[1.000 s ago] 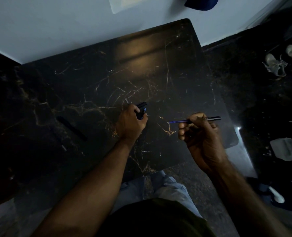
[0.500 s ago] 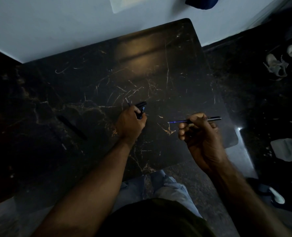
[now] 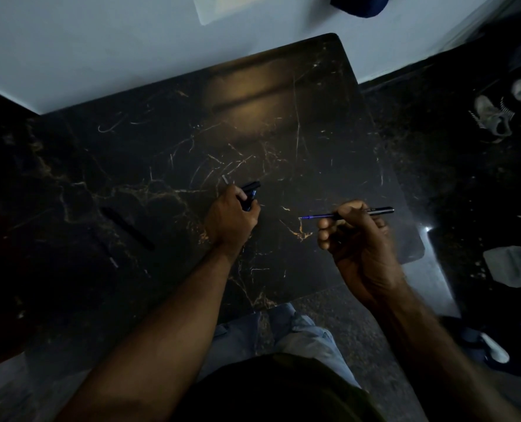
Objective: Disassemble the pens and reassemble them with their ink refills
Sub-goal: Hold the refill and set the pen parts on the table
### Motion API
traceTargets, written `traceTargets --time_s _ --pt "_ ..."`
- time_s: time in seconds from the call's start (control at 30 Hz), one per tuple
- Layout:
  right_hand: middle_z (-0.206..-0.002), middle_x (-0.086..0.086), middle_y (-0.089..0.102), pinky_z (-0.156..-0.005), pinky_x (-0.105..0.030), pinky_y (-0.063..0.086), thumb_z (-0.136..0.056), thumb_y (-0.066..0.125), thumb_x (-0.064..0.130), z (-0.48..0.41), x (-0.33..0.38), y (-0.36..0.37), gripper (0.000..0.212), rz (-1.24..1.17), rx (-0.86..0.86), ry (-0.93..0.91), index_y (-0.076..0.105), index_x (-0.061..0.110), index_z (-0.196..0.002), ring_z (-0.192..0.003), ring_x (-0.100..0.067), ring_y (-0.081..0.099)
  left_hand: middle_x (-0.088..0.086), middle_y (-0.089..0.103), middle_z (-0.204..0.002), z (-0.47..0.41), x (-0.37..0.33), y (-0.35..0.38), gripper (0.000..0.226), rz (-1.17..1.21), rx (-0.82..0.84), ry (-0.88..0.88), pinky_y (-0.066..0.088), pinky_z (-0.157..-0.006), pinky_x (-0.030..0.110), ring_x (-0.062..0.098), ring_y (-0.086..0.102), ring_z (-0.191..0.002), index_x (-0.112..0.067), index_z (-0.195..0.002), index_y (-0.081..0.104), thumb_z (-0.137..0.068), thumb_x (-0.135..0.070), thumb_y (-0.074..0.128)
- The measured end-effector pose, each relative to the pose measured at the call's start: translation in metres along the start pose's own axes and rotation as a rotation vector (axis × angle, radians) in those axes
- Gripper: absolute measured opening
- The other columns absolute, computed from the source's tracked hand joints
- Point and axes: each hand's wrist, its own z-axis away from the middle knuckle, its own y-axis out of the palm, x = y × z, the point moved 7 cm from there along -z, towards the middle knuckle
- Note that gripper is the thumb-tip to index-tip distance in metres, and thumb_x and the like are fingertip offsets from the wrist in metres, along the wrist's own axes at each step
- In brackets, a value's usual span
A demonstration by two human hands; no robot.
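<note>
My right hand (image 3: 356, 242) holds a black pen barrel (image 3: 378, 211) level above the table, with a blue ink refill (image 3: 315, 216) sticking out of its left end. My left hand (image 3: 230, 219) rests on the black marble table (image 3: 283, 117) and is closed on small dark pen parts (image 3: 251, 190); a thin pale tip (image 3: 225, 179) pokes out above the fingers. A dark pen piece (image 3: 128, 228) lies on the table to the left, apart from both hands.
The table's right edge and rounded corner lie just beyond my right hand. Shoes (image 3: 493, 117) and a grey pad (image 3: 509, 266) are on the dark floor to the right. My knees in jeans (image 3: 283, 333) are under the near edge.
Almost nothing differs. My left hand has shifted its grip slightly on the small parts; my right hand keeps the barrel and refill in the same place.
</note>
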Motion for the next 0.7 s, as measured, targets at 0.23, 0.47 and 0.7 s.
traceTargets --time_s 0.23,0.47,0.7 --pt "-0.081 -0.015 0.070 -0.062 -0.033 0.054 -0.098 0.055 0.010 -0.0031 0.0010 -0.0003 0.012 0.004 0.008 0.008 0.061 0.008 -0.089 -0.070 -0.026 0.065 0.004 0.076 -0.102 -0.0002 -0.0013 -0.0012 0.036 -0.018 -0.012 0.000 0.062 -0.075 0.038 0.020 0.074 -0.090 -0.017 -0.112 0.063 -0.092 -0.044 0.078" --pt "-0.080 -0.015 0.069 -0.060 -0.032 0.054 -0.096 0.056 0.010 -0.0026 0.0001 0.0002 0.011 0.006 0.001 0.012 0.061 0.008 -0.087 -0.069 -0.025 0.065 0.002 0.077 -0.097 0.0005 -0.0007 0.0011 0.024 -0.025 -0.025 0.052 0.049 -0.066 0.020 0.014 0.074 -0.085 -0.018 -0.109 0.070 -0.095 -0.037 0.077" --pt "-0.078 -0.016 0.069 -0.060 -0.032 0.053 -0.095 0.056 0.009 -0.0035 -0.0008 0.0011 0.009 -0.013 -0.009 0.014 0.058 0.007 -0.087 -0.067 -0.026 0.065 0.000 0.076 -0.089 0.0010 0.0058 0.0005 0.020 0.000 -0.050 0.015 0.030 -0.058 0.006 0.005 0.060 -0.072 -0.016 -0.101 0.071 -0.093 -0.032 0.079"
